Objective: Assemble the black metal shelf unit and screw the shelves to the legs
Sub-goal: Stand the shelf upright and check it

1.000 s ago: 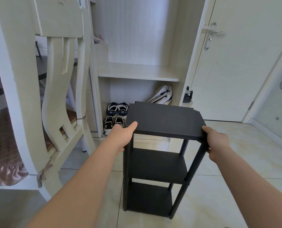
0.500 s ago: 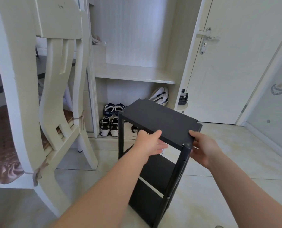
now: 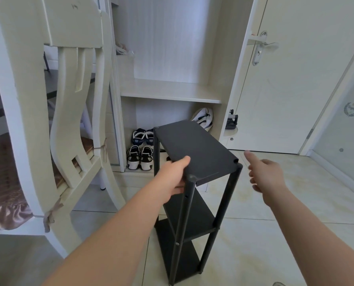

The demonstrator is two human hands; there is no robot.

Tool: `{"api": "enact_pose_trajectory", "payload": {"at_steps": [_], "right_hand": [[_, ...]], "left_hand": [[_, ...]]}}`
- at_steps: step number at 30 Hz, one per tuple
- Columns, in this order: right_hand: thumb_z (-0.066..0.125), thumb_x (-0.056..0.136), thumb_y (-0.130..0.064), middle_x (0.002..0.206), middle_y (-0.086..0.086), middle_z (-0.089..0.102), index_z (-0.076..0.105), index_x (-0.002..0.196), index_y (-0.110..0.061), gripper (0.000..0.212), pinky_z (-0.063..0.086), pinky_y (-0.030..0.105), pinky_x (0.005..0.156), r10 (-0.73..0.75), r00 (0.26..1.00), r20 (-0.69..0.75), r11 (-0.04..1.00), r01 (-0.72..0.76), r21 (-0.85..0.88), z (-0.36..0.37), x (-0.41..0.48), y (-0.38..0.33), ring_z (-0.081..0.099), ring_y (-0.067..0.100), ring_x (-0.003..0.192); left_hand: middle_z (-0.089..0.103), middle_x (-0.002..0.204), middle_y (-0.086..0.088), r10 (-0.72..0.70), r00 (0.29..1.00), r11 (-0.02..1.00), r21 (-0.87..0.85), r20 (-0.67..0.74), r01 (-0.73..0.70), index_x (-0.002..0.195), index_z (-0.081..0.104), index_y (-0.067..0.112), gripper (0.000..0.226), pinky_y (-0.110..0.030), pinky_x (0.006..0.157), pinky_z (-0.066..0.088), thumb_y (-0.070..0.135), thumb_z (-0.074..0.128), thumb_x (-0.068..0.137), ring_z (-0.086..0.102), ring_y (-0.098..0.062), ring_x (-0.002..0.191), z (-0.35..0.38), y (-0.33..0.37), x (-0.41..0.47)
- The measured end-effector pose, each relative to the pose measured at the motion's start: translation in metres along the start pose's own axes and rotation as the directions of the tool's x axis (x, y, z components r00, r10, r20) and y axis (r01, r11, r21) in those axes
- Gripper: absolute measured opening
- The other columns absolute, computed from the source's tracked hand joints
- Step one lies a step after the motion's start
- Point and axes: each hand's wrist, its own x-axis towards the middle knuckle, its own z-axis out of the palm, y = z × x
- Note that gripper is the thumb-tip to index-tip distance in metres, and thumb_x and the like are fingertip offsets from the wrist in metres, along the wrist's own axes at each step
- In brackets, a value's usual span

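Note:
The black metal shelf unit (image 3: 194,147) stands upright on the tiled floor in the middle of the view, with three shelves fixed between black tube legs and one short end turned towards me. My left hand (image 3: 174,176) grips the near left edge of its top shelf, thumb on top, beside the near left leg (image 3: 184,223). My right hand (image 3: 267,174) hovers just right of the top shelf with fingers spread, touching nothing.
A cream wooden chair (image 3: 48,120) with a brown cushion stands close on the left. Behind the shelf unit is an open cabinet (image 3: 170,93) with shoes (image 3: 140,155) on its floor. A white door (image 3: 285,79) is at the back right.
The shelf unit has been rotated so a short end faces me. My right hand has let go of the top shelf and moved away to the right; my left hand keeps its grip.

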Motion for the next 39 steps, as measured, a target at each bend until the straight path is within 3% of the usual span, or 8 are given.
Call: {"api": "enact_pose_trajectory", "payload": {"at_steps": [3,7,14,20,25,30,35,39], "right_hand": [[0.060,0.094,-0.056,0.102,0.001,0.068,0.064,0.110,-0.014,0.045,0.050,0.043,0.090,0.029,0.979,0.201,0.998,-0.039,0.045,0.014,-0.001,0.007,0.065,0.020,0.094],[0.063,0.096,-0.043,0.087,0.003,0.068,0.069,0.102,-0.010,0.034,0.053,0.044,0.097,0.055,0.959,0.277,0.988,-0.092,0.123,0.030,-0.004,0.009,0.066,0.026,0.088],[0.057,0.100,-0.036,0.076,0.002,0.059,0.065,0.090,-0.015,0.025,0.046,0.032,0.075,0.040,0.956,0.290,0.979,-0.095,0.181,0.064,-0.016,0.004,0.054,0.018,0.069],[0.055,0.100,-0.030,0.076,0.002,0.053,0.063,0.087,-0.013,0.023,0.042,0.034,0.075,0.037,0.972,0.234,0.962,-0.098,0.256,0.073,-0.018,0.004,0.044,0.017,0.067],[0.054,0.100,-0.028,0.077,0.002,0.053,0.061,0.085,-0.012,0.023,0.040,0.030,0.068,0.063,0.980,0.191,0.965,-0.109,0.238,0.076,-0.018,0.004,0.045,0.017,0.067],[0.055,0.100,-0.026,0.080,0.003,0.057,0.061,0.087,-0.012,0.021,0.042,0.029,0.067,0.089,0.980,0.178,0.966,-0.128,0.224,0.077,-0.017,0.003,0.048,0.018,0.069],[0.056,0.101,-0.019,0.084,0.000,0.063,0.060,0.086,-0.011,0.017,0.041,0.026,0.062,0.094,0.979,0.183,0.963,-0.136,0.232,0.074,-0.017,-0.001,0.057,0.015,0.073],[0.056,0.100,-0.015,0.085,0.001,0.063,0.058,0.085,-0.010,0.016,0.040,0.026,0.061,0.092,0.980,0.179,0.969,-0.129,0.209,0.073,-0.019,-0.005,0.056,0.015,0.075]], "left_hand": [[0.074,0.109,-0.007,-0.027,0.998,0.999,-0.035,0.048,0.029,0.124,0.054,0.015,0.031,-0.041,0.072,0.062,0.029,0.062,0.097,0.076,-0.026,0.077,0.005,-0.002,-0.005],[0.073,0.107,-0.009,-0.047,0.999,0.998,0.033,0.024,0.047,0.125,0.054,0.014,0.032,-0.039,0.065,0.060,0.029,0.060,0.098,0.074,-0.029,0.081,-0.004,0.004,-0.006],[0.067,0.111,-0.011,-0.070,0.991,0.997,0.021,-0.116,0.073,0.120,0.057,0.011,0.031,-0.043,0.079,0.059,0.028,0.063,0.096,0.066,-0.031,0.093,-0.025,0.014,-0.006],[0.065,0.109,-0.009,-0.059,0.977,0.998,-0.046,-0.203,0.051,0.126,0.055,0.013,0.037,-0.043,0.091,0.054,0.027,0.064,0.093,0.062,-0.028,0.095,-0.017,0.013,-0.004],[0.063,0.113,-0.008,-0.055,0.975,0.997,-0.073,-0.217,0.040,0.132,0.053,0.014,0.042,-0.034,0.075,0.048,0.025,0.063,0.093,0.060,-0.028,0.096,-0.015,0.013,-0.003],[0.061,0.107,-0.007,-0.051,0.971,0.997,-0.065,-0.233,0.037,0.133,0.052,0.014,0.042,-0.035,0.079,0.047,0.021,0.061,0.092,0.057,-0.027,0.094,-0.014,0.014,-0.002],[0.061,0.117,-0.006,-0.054,0.962,0.998,-0.055,-0.266,0.041,0.138,0.049,0.015,0.047,-0.044,0.101,0.048,0.020,0.060,0.093,0.058,-0.030,0.109,-0.012,0.014,0.000],[0.061,0.121,-0.007,-0.056,0.960,0.997,-0.064,-0.273,0.040,0.139,0.048,0.017,0.047,-0.043,0.100,0.046,0.019,0.058,0.094,0.057,-0.031,0.114,-0.010,0.015,-0.002]]}}
